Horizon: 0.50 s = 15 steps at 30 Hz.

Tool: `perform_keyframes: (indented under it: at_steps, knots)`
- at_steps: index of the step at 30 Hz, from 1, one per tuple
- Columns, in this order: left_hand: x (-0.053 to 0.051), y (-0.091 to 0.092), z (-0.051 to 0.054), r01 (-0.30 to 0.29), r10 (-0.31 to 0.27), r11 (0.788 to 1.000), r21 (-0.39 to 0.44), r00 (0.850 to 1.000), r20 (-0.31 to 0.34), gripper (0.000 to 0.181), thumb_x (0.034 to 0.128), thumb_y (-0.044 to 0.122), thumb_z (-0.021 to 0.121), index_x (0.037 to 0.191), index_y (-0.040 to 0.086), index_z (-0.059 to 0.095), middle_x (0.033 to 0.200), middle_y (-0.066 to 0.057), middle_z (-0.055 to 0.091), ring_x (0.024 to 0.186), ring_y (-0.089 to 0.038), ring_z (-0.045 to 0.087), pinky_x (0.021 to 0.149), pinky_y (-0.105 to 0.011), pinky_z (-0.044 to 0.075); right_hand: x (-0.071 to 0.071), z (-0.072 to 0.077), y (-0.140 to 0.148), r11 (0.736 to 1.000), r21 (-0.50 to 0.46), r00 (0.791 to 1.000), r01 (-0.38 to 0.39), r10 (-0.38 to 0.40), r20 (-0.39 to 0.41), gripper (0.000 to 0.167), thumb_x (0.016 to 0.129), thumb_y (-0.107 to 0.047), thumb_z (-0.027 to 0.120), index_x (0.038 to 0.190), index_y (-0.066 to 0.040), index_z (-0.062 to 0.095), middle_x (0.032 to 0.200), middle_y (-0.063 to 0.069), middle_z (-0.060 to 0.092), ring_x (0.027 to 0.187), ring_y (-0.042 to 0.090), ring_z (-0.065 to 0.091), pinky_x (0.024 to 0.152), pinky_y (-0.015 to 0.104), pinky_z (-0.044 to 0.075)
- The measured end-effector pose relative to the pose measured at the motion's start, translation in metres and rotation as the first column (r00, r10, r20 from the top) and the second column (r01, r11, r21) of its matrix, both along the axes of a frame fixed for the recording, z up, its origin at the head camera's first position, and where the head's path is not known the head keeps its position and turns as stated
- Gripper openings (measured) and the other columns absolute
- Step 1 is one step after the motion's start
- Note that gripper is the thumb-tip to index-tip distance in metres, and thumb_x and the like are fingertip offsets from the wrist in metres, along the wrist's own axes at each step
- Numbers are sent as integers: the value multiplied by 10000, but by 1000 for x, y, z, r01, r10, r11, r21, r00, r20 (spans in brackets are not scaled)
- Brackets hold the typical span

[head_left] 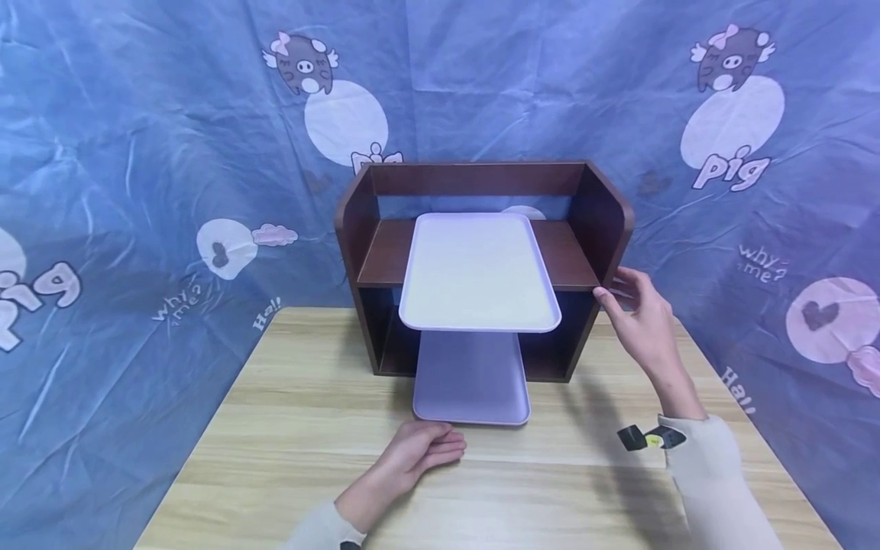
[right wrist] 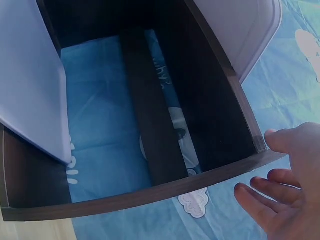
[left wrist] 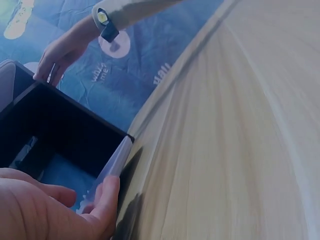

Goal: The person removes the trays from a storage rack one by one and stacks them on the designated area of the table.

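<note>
Lavender tray [head_left: 470,382] pokes out of the bottom compartment of a dark-brown two-tier wooden desktop shelf [head_left: 354,218], its front end reaching past the base above the wood-grain tabletop [head_left: 289,428]. The left hand [head_left: 415,451] is at the front left corner of this lower tray, thumb by the rim and fingers extended, loose rather than clenched. The right hand [head_left: 642,321] has its thumb against the front edge of the shelf's right side panel [head_left: 605,221], near middle-shelf height; its other fingers lie relaxed and slightly bent beside the outer face, with no tight grip.

A second, paler tray [head_left: 477,267] lies on the middle shelf [head_left: 385,256] and juts out in front. From the head view it overhangs the lower tray and covers its rear part, so how far that one reaches inside cannot be told. The side panels hem in both tiers, and a back rail [head_left: 477,179] crosses the top. A dark strap with a small box [head_left: 649,438] circles the right sleeve cuff. Behind the tabletop hangs a wrinkled blue cloth [head_left: 172,114] printed with cartoon pigs and lettering.
</note>
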<state>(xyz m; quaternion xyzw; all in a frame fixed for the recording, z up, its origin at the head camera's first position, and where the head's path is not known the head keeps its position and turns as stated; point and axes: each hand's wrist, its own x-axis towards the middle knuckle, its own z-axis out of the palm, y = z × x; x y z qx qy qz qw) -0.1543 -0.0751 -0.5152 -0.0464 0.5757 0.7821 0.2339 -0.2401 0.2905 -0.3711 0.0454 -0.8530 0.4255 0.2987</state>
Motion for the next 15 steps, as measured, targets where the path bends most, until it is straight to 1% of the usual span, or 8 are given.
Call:
perform_keyframes:
  at_steps: [1, 3, 5, 7, 8, 10, 15]
  knots:
    - [-1, 2, 0, -3, 3, 1000, 12, 1000, 9, 415, 1055, 28, 559, 1345, -257, 479, 1249, -392, 687, 1153, -423, 749, 1017, -482, 625, -1, 1, 0, 1000, -1, 1000, 2, -2, 4, 526, 1014, -237, 749, 1438, 18, 568, 1375, 243, 697, 1123, -113, 636, 905, -22, 470]
    - [-3, 7, -1, -10, 9, 999, 37, 1000, 30, 420, 1054, 23, 550, 1356, -256, 463, 1279, -409, 665, 1200, -465, 717, 1040, -504, 610, -2, 3, -1, 1000, -6, 1000, 2, -1, 15, 539, 1011, -242, 753, 1446, 15, 562, 1384, 259, 688, 1217, 82, 701, 921, -17, 479]
    - [-4, 11, -2, -21, 17, 998, 63, 998, 52, 416, 1057, 17, 534, 1362, -252, 446, 1301, -424, 645, 1234, -494, 689, 1061, -523, 595, -3, 5, -1, 1000, -12, 999, -7, 7, 35, 559, 1012, -252, 753, 1456, 20, 550, 1394, 284, 673, 1279, 306, 695, 945, -1, 490]
    - [-5, 15, -3, -37, 31, 995, 89, 997, 73, 416, 1063, 12, 518, 1371, -252, 428, 1318, -439, 625, 1260, -514, 667, 1082, -540, 578, -4, 7, -2, 1000, -13, 998, -18, 19, 56, 582, 1013, -265, 752, 1463, 33, 534, 1404, 306, 657, 1297, 444, 658, 959, 14, 496]
    - [-5, 17, -4, -50, 41, 994, 102, 996, 84, 414, 1067, 12, 511, 1374, -251, 423, 1324, -447, 615, 1272, -522, 656, 1091, -545, 569, -4, 7, -2, 1000, -14, 998, -23, 24, 63, 590, 1012, -269, 753, 1464, 38, 529, 1405, 317, 651, 1297, 471, 649, 960, 16, 496]
    - [-5, 20, -5, -71, 59, 990, 121, 994, 97, 420, 1077, 16, 494, 1389, -251, 409, 1344, -460, 592, 1298, -530, 634, 1111, -551, 552, -5, 7, -3, 999, -14, 997, -28, 29, 73, 600, 1008, -273, 758, 1461, 43, 525, 1404, 320, 651, 1293, 484, 648, 956, 13, 494]
    - [-7, 27, -10, -118, 101, 979, 167, 989, 107, 469, 1087, 13, 450, 1438, -276, 336, 1412, -493, 511, 1371, -542, 567, 1163, -545, 508, -8, 5, -3, 1000, -6, 998, -16, 17, 65, 582, 993, -256, 778, 1436, 38, 542, 1377, 307, 673, 1259, 442, 679, 918, -17, 480]
